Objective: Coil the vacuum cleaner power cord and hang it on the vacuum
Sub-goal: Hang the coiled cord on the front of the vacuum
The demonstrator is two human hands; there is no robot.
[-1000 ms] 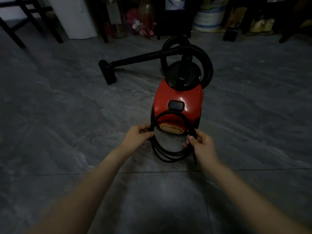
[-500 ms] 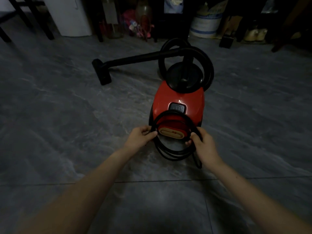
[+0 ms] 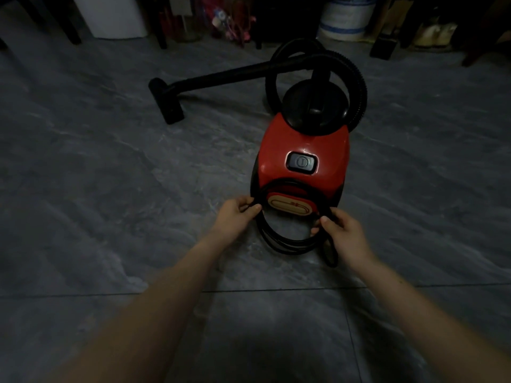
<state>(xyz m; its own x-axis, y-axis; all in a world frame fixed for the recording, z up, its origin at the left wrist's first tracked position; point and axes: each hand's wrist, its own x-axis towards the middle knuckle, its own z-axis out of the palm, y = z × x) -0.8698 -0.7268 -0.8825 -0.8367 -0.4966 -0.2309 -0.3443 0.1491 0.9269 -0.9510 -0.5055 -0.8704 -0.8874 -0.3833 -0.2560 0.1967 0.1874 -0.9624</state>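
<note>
Head view, looking down: the coiled power cord [image 3: 287, 244] hangs as a round black loop of several turns against the near end of the red vacuum [image 3: 304, 150], its top arc tucked around the cream-coloured panel [image 3: 289, 207] on that end and its bottom arc sagging just above the floor. The left hand [image 3: 235, 217] pinches the loop's left side, thumb and fingers closed on the strands beside the vacuum's near-left corner. The right hand [image 3: 341, 226] is closed on the loop's right side, near the vacuum's near-right corner, thumb on top of the cord; a short loose tail of cord [image 3: 330, 255] droops below that hand. Both forearms reach in from the near edge, bare.

On top of the vacuum, beyond the coil, sits a black power button [image 3: 302, 162], and farther back a black round cap with the ribbed hose [image 3: 356, 87] arching over and around the vacuum's far end. From there the black wand [image 3: 221, 76] runs out to the vacuum's far left, ending in a floor nozzle [image 3: 167, 102] resting on the tiles.

Grey marbled floor tiles [image 3: 110, 189] lie bare on both sides of the vacuum and on its near side, with plenty of room around the hands. Well beyond the vacuum, along the far edge, stand a white cabinet [image 3: 116, 20], a white bucket with blue bands [image 3: 344, 20], dark furniture legs and dim clutter I can't make out.
</note>
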